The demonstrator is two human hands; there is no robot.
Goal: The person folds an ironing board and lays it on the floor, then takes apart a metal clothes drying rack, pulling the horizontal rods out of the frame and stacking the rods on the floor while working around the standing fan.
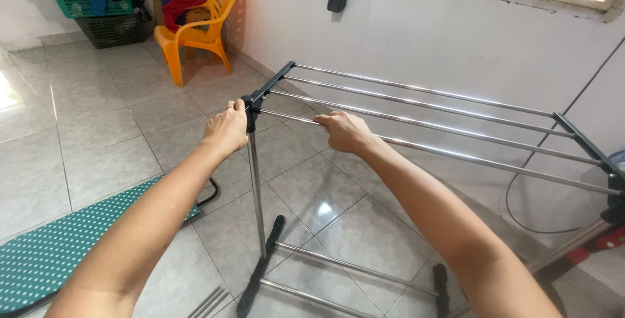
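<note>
Tiled floor below; our left hand clasps the drying rack corner, steadying it, while our right hand grips its nearest rail.

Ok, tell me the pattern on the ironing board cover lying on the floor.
Green with small white dots; the ironing board cover shows best in the head view.

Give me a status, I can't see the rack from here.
Left hand grips the rack's corner joint. Right hand shut on the nearest rail. Nothing blocking.
</note>
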